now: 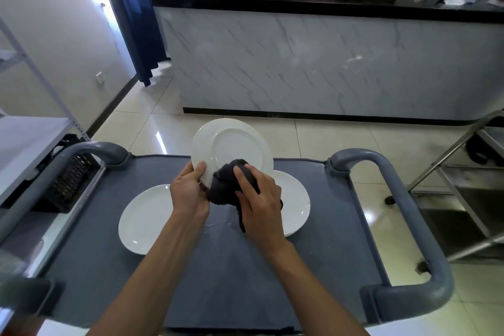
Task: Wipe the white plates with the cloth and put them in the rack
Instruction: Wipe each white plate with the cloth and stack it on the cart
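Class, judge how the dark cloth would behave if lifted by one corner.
Probably floppy: the dark cloth bunches under the right hand and a tail droops. Likely light and not slippery: it looks fuzzy against the held plate.

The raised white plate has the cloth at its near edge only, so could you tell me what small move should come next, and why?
Probably sweep the dark cloth up across the raised plate. The right hand presses the cloth only against its lower rim, while the left hand pinches the edge and steadies it, tilted. Most of the face shows bare, so wiping looks unfinished, and two more plates wait on the grey cart.
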Demonstrator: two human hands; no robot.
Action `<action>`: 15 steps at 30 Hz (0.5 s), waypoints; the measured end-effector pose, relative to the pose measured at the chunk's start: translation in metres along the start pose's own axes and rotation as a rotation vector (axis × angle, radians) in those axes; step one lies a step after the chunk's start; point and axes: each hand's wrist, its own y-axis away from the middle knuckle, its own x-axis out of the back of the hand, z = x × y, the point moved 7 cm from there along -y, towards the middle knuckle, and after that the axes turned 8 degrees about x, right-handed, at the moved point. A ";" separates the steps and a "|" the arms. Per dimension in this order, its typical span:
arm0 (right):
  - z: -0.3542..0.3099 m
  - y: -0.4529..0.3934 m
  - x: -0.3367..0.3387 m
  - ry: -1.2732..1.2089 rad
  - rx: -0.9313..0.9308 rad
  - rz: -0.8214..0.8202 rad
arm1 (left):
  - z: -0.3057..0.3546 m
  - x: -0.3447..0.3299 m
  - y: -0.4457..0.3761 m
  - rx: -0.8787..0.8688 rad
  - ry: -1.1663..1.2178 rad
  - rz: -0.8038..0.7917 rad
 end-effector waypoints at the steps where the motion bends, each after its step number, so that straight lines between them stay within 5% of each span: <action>1: 0.002 0.001 0.001 -0.002 -0.004 0.007 | 0.001 0.000 0.000 0.003 -0.006 -0.008; 15: 0.078 -0.032 0.016 -0.194 -0.380 0.025 | 0.014 0.010 0.004 0.030 -0.145 -0.161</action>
